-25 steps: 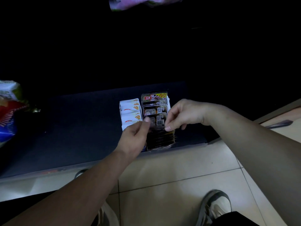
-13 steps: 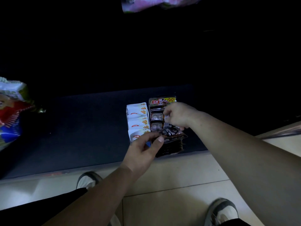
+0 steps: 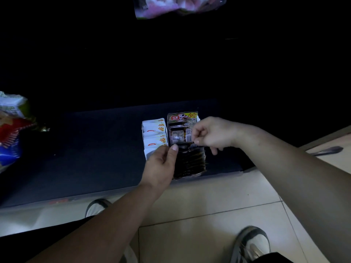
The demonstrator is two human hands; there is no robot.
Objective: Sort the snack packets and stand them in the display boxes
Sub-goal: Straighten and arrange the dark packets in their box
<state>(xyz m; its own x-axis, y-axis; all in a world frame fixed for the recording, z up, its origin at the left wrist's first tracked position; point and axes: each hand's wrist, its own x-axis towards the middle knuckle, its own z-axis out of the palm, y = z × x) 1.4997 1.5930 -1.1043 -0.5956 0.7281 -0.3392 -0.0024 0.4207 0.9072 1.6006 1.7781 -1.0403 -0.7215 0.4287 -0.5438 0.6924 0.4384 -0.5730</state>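
Head view: a dark packet is held upright in the dark row, right of the white packets, and is pinched between thumb and fingers of the left hand and the right hand. Standing it is judged the step in hand. Next it should be seated level and released.

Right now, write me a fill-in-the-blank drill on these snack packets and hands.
The white packets stand to the ___ of the dark packets.
The yellow badges on the white packets read ___ percent.
The right hand pinches a ___ packet.
Missing words: left; 20; dark.
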